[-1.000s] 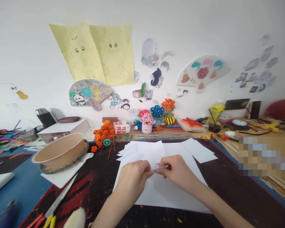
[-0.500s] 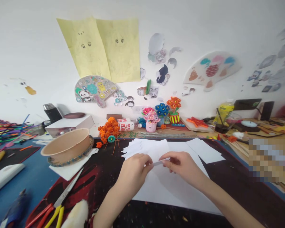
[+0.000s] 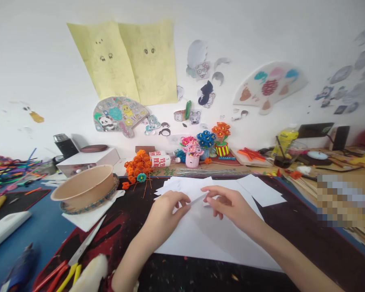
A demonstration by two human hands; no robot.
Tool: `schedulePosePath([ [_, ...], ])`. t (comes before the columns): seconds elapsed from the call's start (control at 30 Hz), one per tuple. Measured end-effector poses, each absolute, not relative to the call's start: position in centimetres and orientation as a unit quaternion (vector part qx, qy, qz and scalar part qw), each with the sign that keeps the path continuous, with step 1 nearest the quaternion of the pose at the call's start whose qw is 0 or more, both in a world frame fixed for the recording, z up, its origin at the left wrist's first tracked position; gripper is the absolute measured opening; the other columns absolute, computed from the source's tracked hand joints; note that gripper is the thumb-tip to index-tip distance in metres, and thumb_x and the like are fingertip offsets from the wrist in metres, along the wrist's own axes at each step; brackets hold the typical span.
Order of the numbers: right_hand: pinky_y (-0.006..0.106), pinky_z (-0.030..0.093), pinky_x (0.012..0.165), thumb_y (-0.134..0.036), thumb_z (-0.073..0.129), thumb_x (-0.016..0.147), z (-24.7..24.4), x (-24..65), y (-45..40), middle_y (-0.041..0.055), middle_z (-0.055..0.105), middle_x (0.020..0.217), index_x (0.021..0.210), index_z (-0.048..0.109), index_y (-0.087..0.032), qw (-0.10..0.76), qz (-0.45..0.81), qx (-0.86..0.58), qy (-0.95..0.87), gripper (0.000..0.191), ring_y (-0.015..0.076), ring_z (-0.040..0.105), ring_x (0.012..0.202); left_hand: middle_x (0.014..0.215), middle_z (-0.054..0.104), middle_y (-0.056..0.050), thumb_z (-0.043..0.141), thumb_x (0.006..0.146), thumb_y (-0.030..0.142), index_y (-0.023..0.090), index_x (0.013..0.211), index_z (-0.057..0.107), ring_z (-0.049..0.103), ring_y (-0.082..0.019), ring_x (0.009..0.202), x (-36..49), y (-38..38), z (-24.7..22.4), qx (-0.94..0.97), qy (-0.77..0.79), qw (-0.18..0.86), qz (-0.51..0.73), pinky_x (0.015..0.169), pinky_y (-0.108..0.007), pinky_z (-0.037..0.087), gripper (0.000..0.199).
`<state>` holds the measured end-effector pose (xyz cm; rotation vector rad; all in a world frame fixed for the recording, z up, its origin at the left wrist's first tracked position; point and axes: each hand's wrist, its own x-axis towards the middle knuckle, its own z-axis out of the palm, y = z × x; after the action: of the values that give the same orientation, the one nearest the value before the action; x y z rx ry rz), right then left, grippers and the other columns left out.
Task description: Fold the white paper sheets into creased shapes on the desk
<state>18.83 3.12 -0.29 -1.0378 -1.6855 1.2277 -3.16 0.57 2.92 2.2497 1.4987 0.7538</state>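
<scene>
A round tan bowl (image 3: pixel 94 196) stands left; between my parted left hand (image 3: pixel 168 207) and right hand (image 3: pixel 228 200), grips unclear, a narrow white paper piece (image 3: pixel 198 198) slants lengthwise toward upper right.

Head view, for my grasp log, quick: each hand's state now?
Left hand: slightly open; any hold unclear.
Right hand: loosely curled at a small white paper piece; grip unclear.

Small white paper (image 3: pixel 199 197), slanted; over large white sheet (image 3: pixel 213 241), lying flat.
</scene>
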Motion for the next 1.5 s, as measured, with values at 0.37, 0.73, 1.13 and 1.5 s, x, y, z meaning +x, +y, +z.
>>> schedulePosePath([
  [0.37,0.027,0.048,0.049,-0.03,0.052,0.078,-1.0,20.0,4.1,0.0027,0.066,0.081,0.104,0.066,-0.018,0.403,0.427,-0.492,-0.643,0.032,0.0132,0.06,0.053,0.086,0.07,-0.002,0.051,0.088,0.028,0.023,0.092,0.067,0.064,-0.021,0.085,-7.3,2.1,3.4,0.731,0.665,0.002,0.151,0.067,-0.027,0.041,0.018],
  [0.73,0.029,0.046,0.051,-0.035,0.05,0.076,-0.2,19.7,3.6,0.0039,0.067,0.079,0.097,0.068,-0.019,0.407,0.336,-0.547,-0.649,0.032,0.0154,0.059,0.054,0.088,0.071,-0.004,0.056,0.084,0.023,0.023,0.091,0.07,0.064,-0.021,0.083,-7.2,2.3,3.1,0.727,0.683,0.005,0.072,0.062,-0.025,0.036,0.016],
  [1.13,0.031,0.045,0.056,-0.042,0.045,0.077,0.3,19.5,3.3,0.0031,0.062,0.067,0.097,0.069,-0.019,0.367,0.281,-0.58,-0.67,0.039,0.0187,0.058,0.056,0.102,0.07,-0.003,0.05,0.09,0.024,0.025,0.099,0.069,0.063,-0.021,0.096,-6.9,2.2,2.7,0.741,0.666,0.003,0.08,0.071,-0.027,0.04,0.021],
  [1.5,0.03,0.045,0.056,-0.041,0.044,0.078,0.0,19.4,3.3,0.0048,0.066,0.075,0.098,0.069,-0.019,0.353,0.264,-0.585,-0.681,0.039,0.0172,0.057,0.053,0.082,0.069,-0.001,0.06,0.08,0.024,0.023,0.078,0.066,0.062,-0.02,0.075,-7.1,1.8,2.9,0.752,0.657,0.031,0.046,0.055,-0.026,0.029,0.006],
])
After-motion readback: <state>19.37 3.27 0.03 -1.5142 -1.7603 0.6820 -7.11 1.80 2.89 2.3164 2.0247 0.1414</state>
